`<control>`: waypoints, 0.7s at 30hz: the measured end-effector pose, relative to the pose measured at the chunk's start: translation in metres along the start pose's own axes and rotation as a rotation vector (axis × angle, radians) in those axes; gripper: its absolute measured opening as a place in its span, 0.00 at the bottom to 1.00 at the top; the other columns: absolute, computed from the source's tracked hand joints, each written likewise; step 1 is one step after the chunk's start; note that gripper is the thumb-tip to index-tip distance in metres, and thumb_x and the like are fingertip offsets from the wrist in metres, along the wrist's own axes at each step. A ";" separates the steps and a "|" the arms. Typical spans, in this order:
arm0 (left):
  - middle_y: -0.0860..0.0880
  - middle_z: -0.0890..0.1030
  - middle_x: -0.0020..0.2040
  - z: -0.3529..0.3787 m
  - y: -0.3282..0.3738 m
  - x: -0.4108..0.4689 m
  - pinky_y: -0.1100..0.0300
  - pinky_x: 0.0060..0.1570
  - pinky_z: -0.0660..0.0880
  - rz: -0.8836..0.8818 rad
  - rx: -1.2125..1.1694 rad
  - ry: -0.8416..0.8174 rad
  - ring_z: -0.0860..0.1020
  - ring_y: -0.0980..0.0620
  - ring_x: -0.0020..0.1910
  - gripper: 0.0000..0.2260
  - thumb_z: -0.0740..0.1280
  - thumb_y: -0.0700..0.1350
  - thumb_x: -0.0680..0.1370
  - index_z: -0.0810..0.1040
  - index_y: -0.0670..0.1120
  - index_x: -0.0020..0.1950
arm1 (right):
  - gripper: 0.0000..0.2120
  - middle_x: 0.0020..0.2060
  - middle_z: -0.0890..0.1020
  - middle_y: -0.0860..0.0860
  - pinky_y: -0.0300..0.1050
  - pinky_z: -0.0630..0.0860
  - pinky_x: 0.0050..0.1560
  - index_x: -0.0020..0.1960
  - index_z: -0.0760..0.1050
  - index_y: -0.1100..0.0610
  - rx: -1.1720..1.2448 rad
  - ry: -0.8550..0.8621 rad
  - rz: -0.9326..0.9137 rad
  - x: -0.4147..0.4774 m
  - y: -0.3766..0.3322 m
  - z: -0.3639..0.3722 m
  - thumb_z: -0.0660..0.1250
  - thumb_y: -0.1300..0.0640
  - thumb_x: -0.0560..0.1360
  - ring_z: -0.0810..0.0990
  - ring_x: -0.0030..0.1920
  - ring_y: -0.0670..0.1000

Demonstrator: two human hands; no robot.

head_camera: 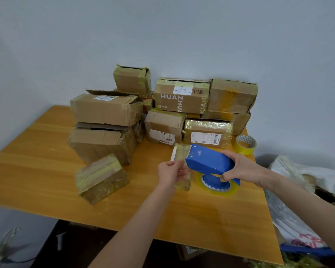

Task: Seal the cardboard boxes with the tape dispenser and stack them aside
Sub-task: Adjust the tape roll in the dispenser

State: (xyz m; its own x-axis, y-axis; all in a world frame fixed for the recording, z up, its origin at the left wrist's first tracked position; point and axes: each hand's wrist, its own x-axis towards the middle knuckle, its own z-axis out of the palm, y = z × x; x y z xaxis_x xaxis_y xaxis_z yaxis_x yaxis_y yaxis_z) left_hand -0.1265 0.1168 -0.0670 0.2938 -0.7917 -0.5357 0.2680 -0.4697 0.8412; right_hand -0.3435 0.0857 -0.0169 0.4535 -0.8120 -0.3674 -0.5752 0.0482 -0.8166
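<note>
Blue tape dispenser with a clear yellowish roll, brown cardboard boxes banded in yellow-green tape, one lettered HUAN in white, a yellow tape roll, orange wood-grain worktop, pale grey wall

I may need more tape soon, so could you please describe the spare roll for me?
On the wooden table, go to the far right edge, beside the stacked boxes. The spare tape roll sits there loose: a yellow ring, unlike the mounted roll on the blue dispenser.
</note>
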 end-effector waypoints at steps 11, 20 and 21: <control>0.46 0.81 0.54 -0.018 0.024 0.004 0.53 0.51 0.81 -0.055 0.155 -0.355 0.81 0.49 0.53 0.18 0.68 0.55 0.76 0.76 0.44 0.59 | 0.30 0.52 0.77 0.52 0.44 0.77 0.50 0.59 0.73 0.47 -0.035 -0.052 0.002 0.002 -0.011 -0.013 0.73 0.57 0.57 0.79 0.52 0.53; 0.49 0.81 0.38 -0.002 0.018 0.012 0.67 0.27 0.74 0.104 0.249 -0.095 0.80 0.56 0.34 0.07 0.64 0.41 0.80 0.76 0.49 0.43 | 0.29 0.51 0.78 0.46 0.33 0.75 0.41 0.58 0.71 0.44 -0.127 -0.090 -0.048 0.010 -0.012 -0.005 0.75 0.52 0.58 0.79 0.47 0.42; 0.49 0.80 0.37 -0.004 0.016 0.014 0.67 0.27 0.74 0.099 0.228 -0.064 0.80 0.56 0.33 0.06 0.64 0.42 0.80 0.76 0.48 0.44 | 0.30 0.52 0.77 0.46 0.32 0.75 0.42 0.59 0.70 0.42 -0.143 -0.089 -0.060 0.010 -0.011 -0.004 0.75 0.52 0.58 0.79 0.48 0.41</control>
State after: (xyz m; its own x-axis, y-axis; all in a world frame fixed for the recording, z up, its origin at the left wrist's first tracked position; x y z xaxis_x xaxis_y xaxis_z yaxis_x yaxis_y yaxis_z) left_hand -0.1148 0.0998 -0.0607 0.2481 -0.8579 -0.4500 0.0245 -0.4588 0.8882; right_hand -0.3353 0.0745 -0.0095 0.5445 -0.7563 -0.3627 -0.6334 -0.0873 -0.7689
